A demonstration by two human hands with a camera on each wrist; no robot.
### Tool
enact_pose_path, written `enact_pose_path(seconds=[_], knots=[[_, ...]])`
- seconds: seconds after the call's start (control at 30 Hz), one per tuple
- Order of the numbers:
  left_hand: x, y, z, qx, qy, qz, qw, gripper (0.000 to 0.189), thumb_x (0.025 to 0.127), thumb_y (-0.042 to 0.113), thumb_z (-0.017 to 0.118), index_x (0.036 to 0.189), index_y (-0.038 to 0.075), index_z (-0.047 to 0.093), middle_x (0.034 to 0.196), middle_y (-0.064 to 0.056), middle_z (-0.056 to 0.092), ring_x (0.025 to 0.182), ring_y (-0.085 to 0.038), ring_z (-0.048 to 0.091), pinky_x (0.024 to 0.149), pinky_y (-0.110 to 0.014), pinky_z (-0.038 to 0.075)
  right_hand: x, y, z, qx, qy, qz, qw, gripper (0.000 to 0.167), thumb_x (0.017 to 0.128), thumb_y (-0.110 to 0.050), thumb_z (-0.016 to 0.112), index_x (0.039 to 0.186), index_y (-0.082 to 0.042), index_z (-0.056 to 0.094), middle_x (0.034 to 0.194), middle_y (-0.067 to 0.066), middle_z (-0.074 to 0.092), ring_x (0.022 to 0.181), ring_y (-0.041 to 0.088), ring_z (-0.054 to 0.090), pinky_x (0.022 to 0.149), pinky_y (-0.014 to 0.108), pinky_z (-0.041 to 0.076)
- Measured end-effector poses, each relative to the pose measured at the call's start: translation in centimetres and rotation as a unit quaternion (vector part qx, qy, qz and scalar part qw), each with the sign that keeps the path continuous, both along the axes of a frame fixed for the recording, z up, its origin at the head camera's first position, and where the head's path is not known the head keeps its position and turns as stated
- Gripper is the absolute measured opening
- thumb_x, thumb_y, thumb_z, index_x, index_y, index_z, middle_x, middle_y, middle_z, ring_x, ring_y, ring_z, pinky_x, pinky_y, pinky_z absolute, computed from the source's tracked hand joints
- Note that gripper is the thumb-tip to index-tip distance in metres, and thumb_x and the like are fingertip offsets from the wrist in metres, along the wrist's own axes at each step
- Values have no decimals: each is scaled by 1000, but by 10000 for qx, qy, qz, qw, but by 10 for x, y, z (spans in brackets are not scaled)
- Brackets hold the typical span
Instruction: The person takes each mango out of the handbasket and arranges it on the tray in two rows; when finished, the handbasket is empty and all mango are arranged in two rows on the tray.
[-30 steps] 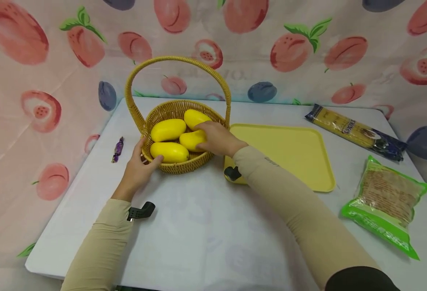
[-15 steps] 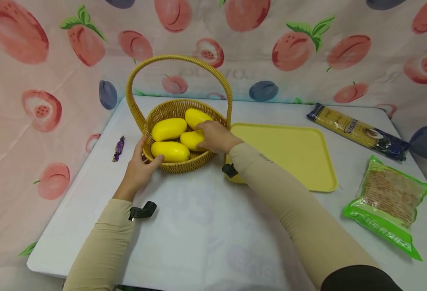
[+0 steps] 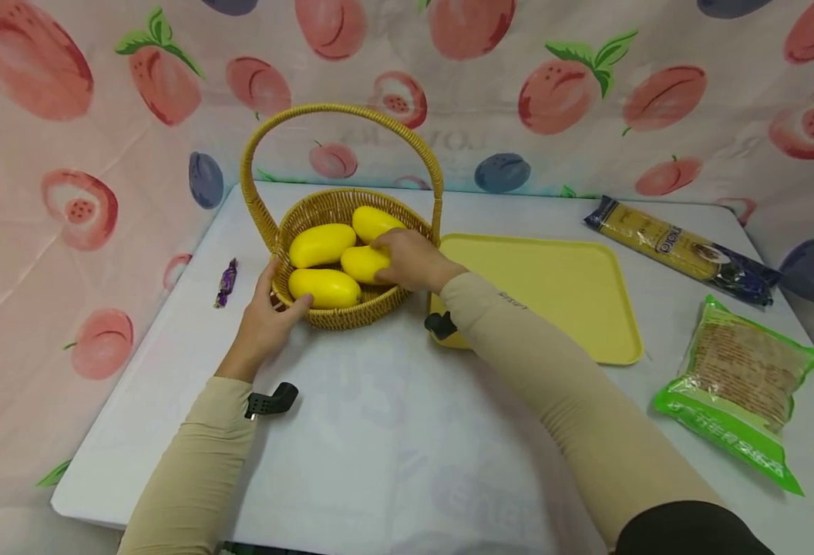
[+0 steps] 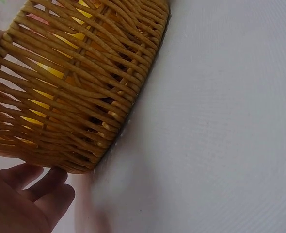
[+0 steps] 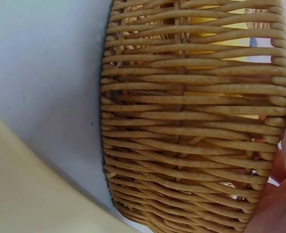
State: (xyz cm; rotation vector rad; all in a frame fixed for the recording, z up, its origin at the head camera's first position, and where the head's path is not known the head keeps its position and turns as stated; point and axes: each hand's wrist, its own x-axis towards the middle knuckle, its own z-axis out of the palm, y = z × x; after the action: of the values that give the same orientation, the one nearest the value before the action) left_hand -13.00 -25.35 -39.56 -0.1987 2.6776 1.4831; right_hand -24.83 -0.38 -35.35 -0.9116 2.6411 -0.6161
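A woven wicker basket [image 3: 341, 318] with a tall arched handle stands at the table's back left and holds several smooth yellow mangoes [image 3: 322, 245]. My left hand [image 3: 257, 333] grips its left front rim, thumb over the edge by the front mango [image 3: 325, 288] and fingers round the outside. In the left wrist view those fingers [image 4: 55, 194] lie against the woven wall. My right hand [image 3: 417, 262] reaches over the right rim and holds the right-hand mango [image 3: 362, 264], thumb and fingers on its end. The right wrist view shows mostly the basket wall [image 5: 191, 116], hiding most of that grasp.
Right beside the basket lies a yellow tray [image 3: 553, 297], partly under my right forearm. A spaghetti packet [image 3: 681, 248] lies at the back right, with a green-edged bag of brown food [image 3: 747, 378] before it. A purple wrapped candy [image 3: 226, 284] lies left of the basket.
The mango under my right hand has shifted very slightly left in the basket. My left hand stays on the rim, and the other things have not moved.
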Motion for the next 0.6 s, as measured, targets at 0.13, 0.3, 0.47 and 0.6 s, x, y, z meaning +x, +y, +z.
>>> enact_pose_path(seconds=[0.13,0.3,0.47,0.6], knots=[[-1,1,0,-6,-5,-30,10000,95,96,49,61,162,27,-3,166,-15,10,144,-42,28,115,-54,26,1,3,2,-158,17,4,9999,56,96,-28,70,144,-5,53,144,9,54,138,27,41,114,37,30],[-2,1,0,-9,7,-71,10000,95,96,49,61,162,27,-3,166,-15,9,144,-42,28,115,-54,25,3,6,7,-349,104,28,9993,57,95,-28,70,144,-5,53,144,9,53,138,26,41,115,36,27],[0,0,0,-16,-24,-49,10000,95,96,50,61,162,28,-3,166,-15,10,144,-42,28,115,-54,25,7,9,15,-524,231,6,9984,56,94,-29,72,142,-5,55,143,9,55,136,25,42,114,36,29],[0,0,1,-10,-46,-42,10000,95,96,51,61,162,29,-4,166,-16,11,143,-42,29,114,-55,26,10,12,22,-571,281,29,9980,56,94,-30,72,142,-6,55,143,8,54,136,25,42,114,35,29]])
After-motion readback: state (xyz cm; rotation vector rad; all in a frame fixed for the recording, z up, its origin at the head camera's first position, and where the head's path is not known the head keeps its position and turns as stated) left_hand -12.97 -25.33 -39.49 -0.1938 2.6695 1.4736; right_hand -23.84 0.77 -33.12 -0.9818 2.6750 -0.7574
